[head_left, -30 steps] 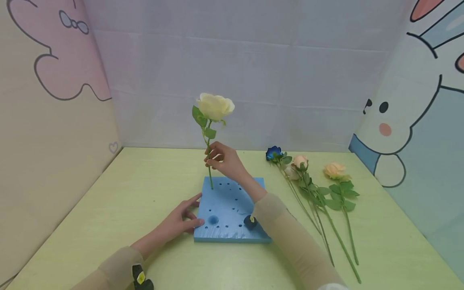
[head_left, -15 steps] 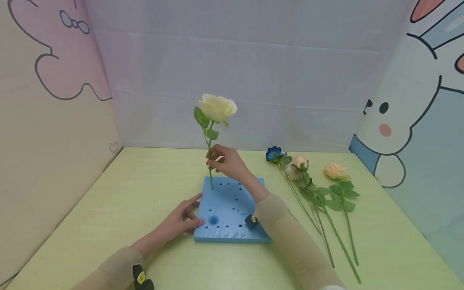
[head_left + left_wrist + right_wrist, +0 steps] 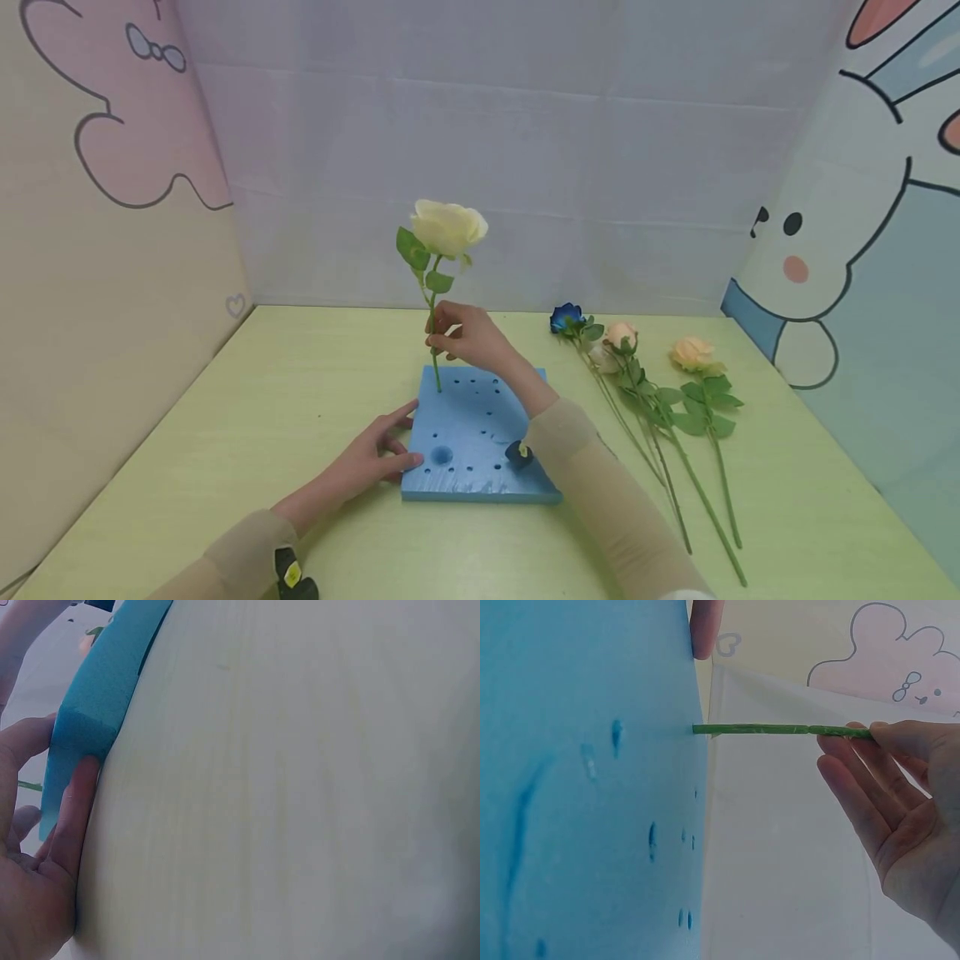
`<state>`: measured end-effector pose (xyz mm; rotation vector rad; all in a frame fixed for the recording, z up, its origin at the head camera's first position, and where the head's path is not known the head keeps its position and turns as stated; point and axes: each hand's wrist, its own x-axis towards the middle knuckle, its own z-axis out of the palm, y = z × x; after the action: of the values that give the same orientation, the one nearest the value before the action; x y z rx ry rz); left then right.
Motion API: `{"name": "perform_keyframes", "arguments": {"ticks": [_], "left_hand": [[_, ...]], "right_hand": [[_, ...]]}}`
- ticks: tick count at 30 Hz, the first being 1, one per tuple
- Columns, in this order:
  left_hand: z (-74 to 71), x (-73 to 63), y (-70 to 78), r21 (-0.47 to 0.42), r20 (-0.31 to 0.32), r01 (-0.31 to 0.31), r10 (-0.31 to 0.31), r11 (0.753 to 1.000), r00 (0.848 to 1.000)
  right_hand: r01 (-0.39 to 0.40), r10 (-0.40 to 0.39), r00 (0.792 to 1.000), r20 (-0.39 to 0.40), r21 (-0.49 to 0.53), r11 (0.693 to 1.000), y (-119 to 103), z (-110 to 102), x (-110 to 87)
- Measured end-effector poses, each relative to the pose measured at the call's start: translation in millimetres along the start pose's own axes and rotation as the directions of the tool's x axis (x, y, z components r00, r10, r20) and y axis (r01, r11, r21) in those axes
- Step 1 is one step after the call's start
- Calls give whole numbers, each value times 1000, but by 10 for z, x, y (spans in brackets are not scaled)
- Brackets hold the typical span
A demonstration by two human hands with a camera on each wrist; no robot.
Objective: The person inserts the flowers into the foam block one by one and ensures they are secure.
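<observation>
In the head view, the right hand pinches the stem of a white artificial rose that stands nearly upright at the far left corner of a blue foam block. The bloom sits slightly lower than a second ago, while the stem's foot meets the foam at the same spot; that suggests the rose is settling deeper, though the depth inside is hidden. The left hand has not shifted: thumb and index finger spread, touching the block's left edge, probably steadying it. A blue rose, a peach rose and other cut stems lie to the right on the table.

In the left wrist view, one finger lies along the block's side and another reaches its upper edge.

In the right wrist view, thumb and fingers pinch the stem well clear of the foam, the lower fingers extended loosely. The stem stands straight out of the surface, with small holes nearby.
</observation>
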<state>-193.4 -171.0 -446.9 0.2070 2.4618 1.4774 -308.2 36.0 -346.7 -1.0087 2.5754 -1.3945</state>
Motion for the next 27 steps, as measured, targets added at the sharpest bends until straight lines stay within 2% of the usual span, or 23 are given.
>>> {"name": "perform_keyframes", "arguments": {"ticks": [8,20,27], "left_hand": [[1,1,4,7,-2,2,-2,1000,1000],[4,14,-8,9,-4,3,-3,1000,1000],[-7,4,-15,3,-4,2,-2,1000,1000]], "right_hand": [[0,0,1000,26,-10,1000,5,-2,-9],[-59,62,996,59,-56,997,62,-14,1],[-64,67,995,75,-40,997,25,-10,-12]]}}
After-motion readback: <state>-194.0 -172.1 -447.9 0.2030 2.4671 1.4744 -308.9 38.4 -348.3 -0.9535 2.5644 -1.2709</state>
